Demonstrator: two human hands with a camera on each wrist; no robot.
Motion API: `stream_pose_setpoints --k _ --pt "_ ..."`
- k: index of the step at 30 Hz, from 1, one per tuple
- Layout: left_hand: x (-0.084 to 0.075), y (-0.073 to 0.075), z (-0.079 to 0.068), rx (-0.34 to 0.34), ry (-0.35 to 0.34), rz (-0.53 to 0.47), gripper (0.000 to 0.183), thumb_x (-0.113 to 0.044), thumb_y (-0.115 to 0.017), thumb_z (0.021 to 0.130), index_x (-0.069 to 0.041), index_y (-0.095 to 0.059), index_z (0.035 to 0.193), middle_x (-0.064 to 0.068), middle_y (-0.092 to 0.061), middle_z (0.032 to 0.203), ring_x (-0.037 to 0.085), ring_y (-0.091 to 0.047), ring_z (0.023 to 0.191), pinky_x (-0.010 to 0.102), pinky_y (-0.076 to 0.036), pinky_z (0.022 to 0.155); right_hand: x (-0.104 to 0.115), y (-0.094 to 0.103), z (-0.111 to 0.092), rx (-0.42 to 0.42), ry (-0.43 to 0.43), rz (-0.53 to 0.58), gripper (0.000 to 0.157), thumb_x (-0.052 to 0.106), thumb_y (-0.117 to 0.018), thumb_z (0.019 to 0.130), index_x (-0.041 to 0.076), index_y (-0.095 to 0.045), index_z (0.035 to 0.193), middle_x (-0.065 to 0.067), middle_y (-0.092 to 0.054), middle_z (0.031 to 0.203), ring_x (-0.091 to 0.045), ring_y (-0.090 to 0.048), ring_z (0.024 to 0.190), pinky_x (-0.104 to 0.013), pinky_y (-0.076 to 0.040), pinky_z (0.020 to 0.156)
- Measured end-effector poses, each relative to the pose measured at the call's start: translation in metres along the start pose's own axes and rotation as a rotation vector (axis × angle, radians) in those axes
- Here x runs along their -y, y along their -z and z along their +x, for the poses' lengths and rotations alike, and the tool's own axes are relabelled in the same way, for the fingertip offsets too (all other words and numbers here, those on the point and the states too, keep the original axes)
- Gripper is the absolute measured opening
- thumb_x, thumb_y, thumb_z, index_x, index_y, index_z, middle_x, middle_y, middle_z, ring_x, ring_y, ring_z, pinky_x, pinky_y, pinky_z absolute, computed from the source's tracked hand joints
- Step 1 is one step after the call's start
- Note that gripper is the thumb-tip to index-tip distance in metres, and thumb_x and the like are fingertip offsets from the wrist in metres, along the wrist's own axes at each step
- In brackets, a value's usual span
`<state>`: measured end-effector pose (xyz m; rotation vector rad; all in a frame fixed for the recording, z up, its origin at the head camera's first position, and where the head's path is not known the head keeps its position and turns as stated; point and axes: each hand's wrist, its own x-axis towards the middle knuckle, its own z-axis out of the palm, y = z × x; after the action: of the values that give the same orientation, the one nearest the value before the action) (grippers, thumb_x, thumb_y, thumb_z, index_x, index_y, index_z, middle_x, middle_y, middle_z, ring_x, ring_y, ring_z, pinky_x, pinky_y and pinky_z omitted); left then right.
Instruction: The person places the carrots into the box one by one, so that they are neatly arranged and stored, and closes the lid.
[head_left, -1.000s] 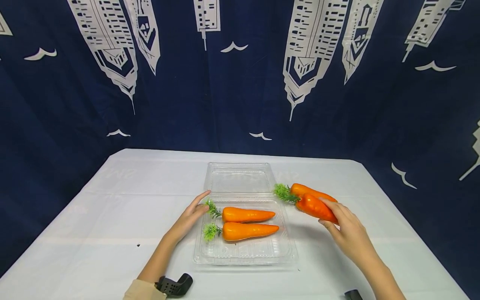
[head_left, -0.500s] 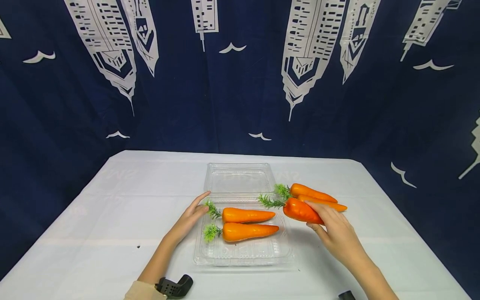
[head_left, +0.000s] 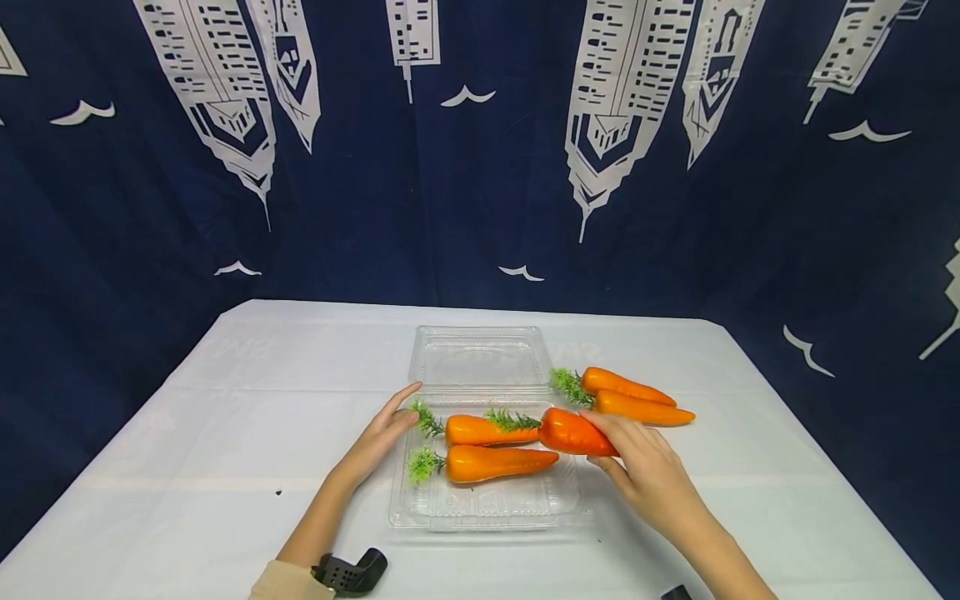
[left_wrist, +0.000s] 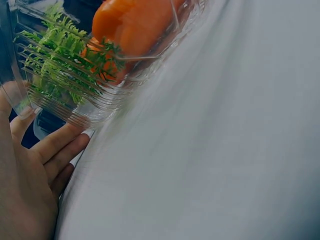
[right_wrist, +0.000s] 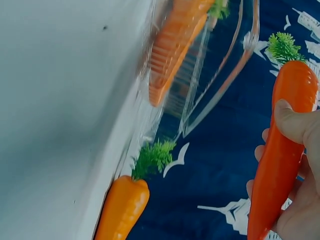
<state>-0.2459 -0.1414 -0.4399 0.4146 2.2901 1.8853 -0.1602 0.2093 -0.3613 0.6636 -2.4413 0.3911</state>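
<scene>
My right hand (head_left: 645, 471) grips a red-orange carrot (head_left: 572, 432) with a leafy green top, above the right side of a clear plastic clamshell container (head_left: 480, 510). In the right wrist view the thumb lies along one side of this carrot (right_wrist: 280, 160), with fingers behind it. Inside the container lie two orange carrots (head_left: 498, 463), side by side, tops to the left; the held carrot's leaves partly cover the rear one. My left hand (head_left: 378, 437) rests at the container's left side, its relaxed fingertips touching the clear wall (left_wrist: 80, 112) in the left wrist view.
Two more orange carrots (head_left: 637, 407) lie on the white table (head_left: 225, 467), right of the container. The container's lid (head_left: 480, 357) is folded back, away from me. Behind the table hangs a dark blue cloth (head_left: 480, 192) with white building prints.
My right hand has carried the red-orange carrot leftward, from over the two carrots on the table to over the container. The left hand stays in place.
</scene>
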Motion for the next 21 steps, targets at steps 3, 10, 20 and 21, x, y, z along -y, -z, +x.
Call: stream_pose_setpoints --k 3,10,20,21 --pt "0.001 0.0 0.0 0.004 -0.006 -0.002 0.049 -0.035 -0.045 0.093 -0.034 -0.029 0.14 0.016 -0.052 0.13 0.033 -0.046 0.122 0.058 -0.02 0.108 0.004 -0.003 0.001 -0.003 0.032 -0.002 0.057 0.018 -0.075 0.069 0.018 -0.054 0.122 0.0 -0.062 0.11 -0.022 -0.059 0.1 -0.041 -0.048 0.077" --pt "0.0 0.0 0.0 0.001 -0.005 -0.003 0.05 -0.037 -0.045 0.093 -0.035 -0.028 0.14 0.015 -0.052 0.13 0.032 -0.046 0.122 0.058 -0.021 0.108 0.014 -0.008 0.005 0.001 0.099 -0.006 0.056 0.021 -0.073 0.069 0.019 -0.054 0.122 0.002 -0.062 0.108 -0.019 -0.059 0.099 -0.038 -0.047 0.077" --pt "0.0 -0.001 0.0 -0.002 0.005 -0.007 0.051 -0.036 -0.047 0.092 -0.034 -0.029 0.14 0.012 -0.053 0.129 0.031 -0.047 0.121 0.058 -0.02 0.107 0.03 -0.021 0.006 0.046 0.157 -0.055 0.057 0.017 -0.077 0.067 0.017 -0.055 0.12 0.004 -0.062 0.108 -0.015 -0.058 0.099 -0.036 -0.047 0.081" --pt "0.0 -0.001 0.0 -0.002 0.005 -0.008 0.051 -0.036 -0.047 0.092 -0.035 -0.029 0.14 0.012 -0.053 0.129 0.031 -0.047 0.121 0.059 -0.02 0.107 0.032 -0.023 0.006 0.048 0.163 -0.061 0.056 0.017 -0.077 0.067 0.017 -0.056 0.119 0.003 -0.062 0.108 -0.015 -0.057 0.099 -0.036 -0.047 0.081"
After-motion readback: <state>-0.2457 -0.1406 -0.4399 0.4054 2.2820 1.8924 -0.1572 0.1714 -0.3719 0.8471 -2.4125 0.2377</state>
